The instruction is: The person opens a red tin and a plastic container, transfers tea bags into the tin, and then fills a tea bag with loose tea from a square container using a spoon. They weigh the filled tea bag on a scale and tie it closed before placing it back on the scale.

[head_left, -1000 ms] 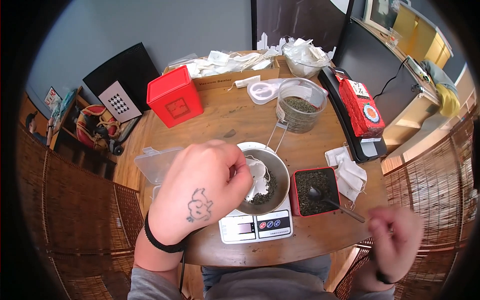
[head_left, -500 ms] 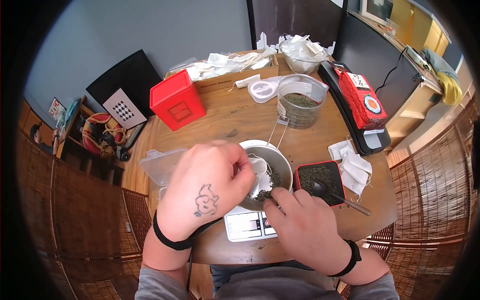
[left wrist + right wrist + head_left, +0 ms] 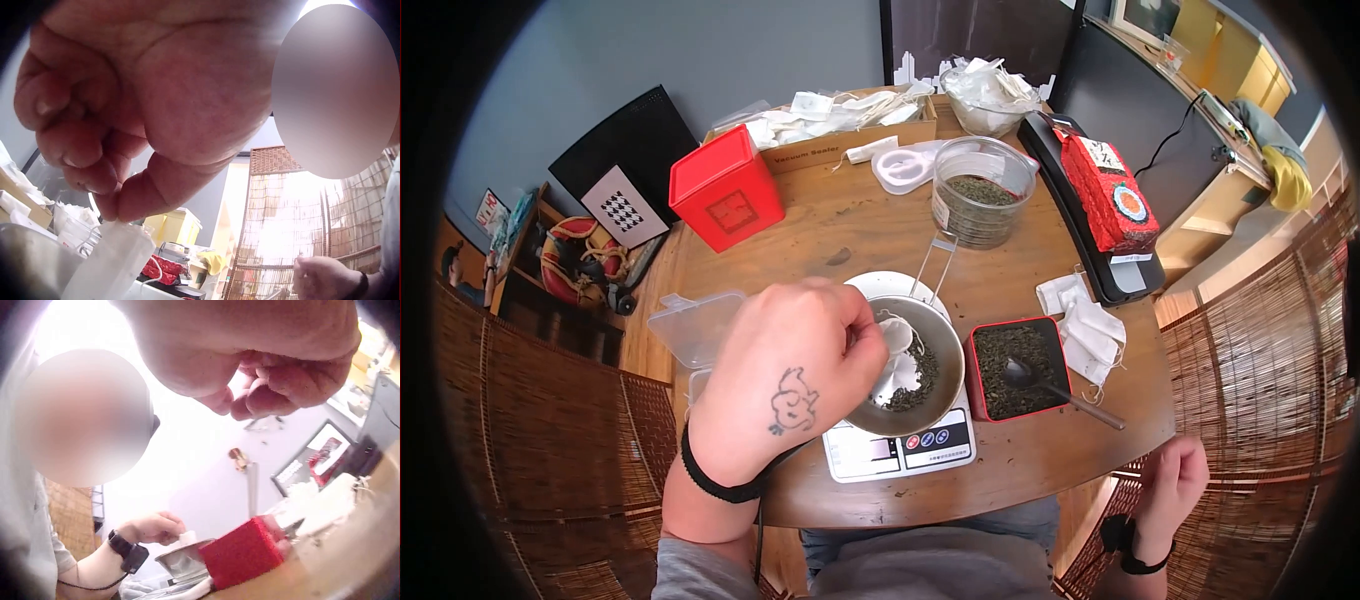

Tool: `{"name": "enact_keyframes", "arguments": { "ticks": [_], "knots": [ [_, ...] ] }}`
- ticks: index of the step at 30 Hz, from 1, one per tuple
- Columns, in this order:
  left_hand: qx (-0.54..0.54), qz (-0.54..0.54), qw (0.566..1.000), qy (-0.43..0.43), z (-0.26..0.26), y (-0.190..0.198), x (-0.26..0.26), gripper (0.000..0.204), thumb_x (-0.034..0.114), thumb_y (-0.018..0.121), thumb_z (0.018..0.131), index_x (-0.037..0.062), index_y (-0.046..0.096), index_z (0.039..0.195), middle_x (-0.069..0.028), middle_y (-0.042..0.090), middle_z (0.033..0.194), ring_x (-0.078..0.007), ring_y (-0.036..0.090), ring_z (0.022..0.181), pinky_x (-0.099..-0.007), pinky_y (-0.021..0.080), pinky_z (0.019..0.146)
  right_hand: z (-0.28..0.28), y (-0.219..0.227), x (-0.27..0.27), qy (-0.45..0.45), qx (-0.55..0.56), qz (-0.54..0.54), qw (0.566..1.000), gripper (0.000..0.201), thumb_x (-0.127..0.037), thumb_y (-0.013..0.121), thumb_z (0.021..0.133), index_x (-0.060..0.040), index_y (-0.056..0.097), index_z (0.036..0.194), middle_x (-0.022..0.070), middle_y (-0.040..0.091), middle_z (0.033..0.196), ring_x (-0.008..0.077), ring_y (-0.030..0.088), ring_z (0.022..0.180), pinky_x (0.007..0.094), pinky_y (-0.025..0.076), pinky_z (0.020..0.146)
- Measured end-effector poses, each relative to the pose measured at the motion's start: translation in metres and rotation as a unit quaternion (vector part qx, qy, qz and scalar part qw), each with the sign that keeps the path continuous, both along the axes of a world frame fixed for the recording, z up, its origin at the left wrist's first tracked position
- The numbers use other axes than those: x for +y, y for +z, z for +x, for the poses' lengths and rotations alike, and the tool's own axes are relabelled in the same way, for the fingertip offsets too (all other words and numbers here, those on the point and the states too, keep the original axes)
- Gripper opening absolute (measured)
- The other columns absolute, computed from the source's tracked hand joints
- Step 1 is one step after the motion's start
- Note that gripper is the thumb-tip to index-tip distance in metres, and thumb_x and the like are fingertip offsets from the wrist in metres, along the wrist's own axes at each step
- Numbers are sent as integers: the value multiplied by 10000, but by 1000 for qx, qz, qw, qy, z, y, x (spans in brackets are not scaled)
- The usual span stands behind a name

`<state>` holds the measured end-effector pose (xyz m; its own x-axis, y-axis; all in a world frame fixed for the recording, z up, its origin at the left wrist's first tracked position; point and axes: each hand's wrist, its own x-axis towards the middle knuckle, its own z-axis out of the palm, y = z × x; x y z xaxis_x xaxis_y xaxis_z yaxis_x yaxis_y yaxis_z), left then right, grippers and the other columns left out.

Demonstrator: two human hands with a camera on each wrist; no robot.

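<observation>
In the head view my left hand (image 3: 795, 350) is over a metal pan (image 3: 952, 375) that stands on a white digital scale (image 3: 900, 452). Its thumb and fingertips pinch the top of a small white drawstring bag (image 3: 115, 256), which hangs in the pan. Dried green leaves (image 3: 918, 390) lie in the pan beside the bag. Off the table's right edge is my right hand (image 3: 1175, 487), fingers loosely curled, with nothing visible in them. Right of the pan stands a red-rimmed square tin (image 3: 974, 385) of dried leaves, a spoon (image 3: 1090, 407) resting in it.
White bags (image 3: 1092, 335) lie beyond the tin. Farther back are a clear round jar (image 3: 983, 230) of leaves, a red lidded box (image 3: 725, 190), a carton (image 3: 805, 155) heaped with white bags, and a red packet (image 3: 1115, 200) on a black appliance (image 3: 1140, 285). A clear plastic box (image 3: 690, 325) stands left.
My right hand came in from the right to the pan's front rim, then went back off the table's right edge. My left hand keeps pinching the bag over the pan.
</observation>
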<state>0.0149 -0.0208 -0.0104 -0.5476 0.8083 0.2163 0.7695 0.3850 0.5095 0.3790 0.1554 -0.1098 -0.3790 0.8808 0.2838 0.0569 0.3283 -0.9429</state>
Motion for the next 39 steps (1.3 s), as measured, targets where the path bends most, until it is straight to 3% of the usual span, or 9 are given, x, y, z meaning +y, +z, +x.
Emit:
{"name": "enact_keyframes", "arguments": {
  "ticks": [1, 4, 11, 19, 21, 25, 28, 30, 39],
  "knots": [
    [4, -3, 1000, 1, 0, 0, 1, 138, 107, 710, 825, -28, 732, 804, -192, 683, 744, -366, 681, 666, -414, 526, 623, 0, 0, 1, 0, 0, 0, 1000, 83, -106, 680, 1002, -38, 638, 1025, -14, 578, 731, 62, 493, 620, 243, 408, 586],
    [3, -9, 1000, 0, 2, -2, 5, 134, 101, 709, 820, -30, 726, 794, -198, 685, 751, -373, 683, 679, -420, 527, 630, -7, -1, -3, 89, -49, -212, 972, 631, -73, 735, 967, -5, 486, 1543, -4, 647, 949, 67, 590, 801, 223, 490, 704],
    [2, -19, 1000, -7, 6, -2, 8, 137, 108, 712, 815, -27, 718, 788, -205, 691, 765, -388, 688, 707, -432, 530, 643, -83, 17, 0, 212, 140, -297, 920, 498, -58, 749, 982, 3, 571, 1444, 36, 711, 1050, 71, 640, 906, 220, 516, 820],
    [-7, -16, 1000, 13, 3, -2, 7, 125, 97, 709, 806, -26, 722, 787, -204, 684, 738, -385, 683, 688, -424, 528, 639, -109, 47, 12, 96, -103, 102, 985, 146, -9, 659, 996, 17, 698, 1134, 91, 734, 877, 160, 697, 832, 302, 530, 727],
    [-4, -7, 1000, 12, 4, -3, 7, 122, 93, 709, 805, -27, 722, 787, -205, 682, 734, -383, 681, 684, -422, 527, 638, -112, 61, 23, 187, -177, 312, 915, 181, -2, 691, 944, -6, 714, 1124, 97, 739, 874, 236, 702, 799, 349, 545, 736],
    [1, -11, 1000, 18, 4, -3, 8, 114, 83, 707, 802, -29, 723, 786, -206, 682, 731, -382, 677, 679, -425, 526, 641, -114, 49, 29, 207, -189, 331, 901, 217, 1, 707, 906, -33, 726, 1120, 97, 742, 884, 284, 694, 782, 376, 551, 747],
    [-1, -15, 1000, 21, 3, -3, 7, 114, 82, 707, 803, -29, 724, 786, -206, 682, 731, -383, 676, 682, -427, 526, 642, -107, 39, 26, 212, -157, 229, 937, 164, -4, 684, 956, -9, 719, 1117, 91, 749, 915, 226, 698, 790, 346, 553, 739],
    [1, -15, 1000, 20, 4, -3, 8, 115, 84, 707, 804, -29, 724, 786, -206, 683, 731, -384, 677, 685, -428, 525, 643, -108, 35, 19, 187, -90, -22, 978, 142, -23, 626, 1030, 11, 697, 1148, 80, 751, 932, 154, 691, 808, 301, 553, 729],
    [2, -23, 1000, 16, 4, -4, 8, 125, 90, 705, 811, -31, 730, 794, -215, 690, 745, -393, 690, 705, -431, 537, 663, -99, -2, 34, 157, 72, -303, 937, 188, -110, 544, 1107, 3, 640, 1222, 129, 765, 944, 169, 734, 799, 296, 600, 683]
  ]
}}
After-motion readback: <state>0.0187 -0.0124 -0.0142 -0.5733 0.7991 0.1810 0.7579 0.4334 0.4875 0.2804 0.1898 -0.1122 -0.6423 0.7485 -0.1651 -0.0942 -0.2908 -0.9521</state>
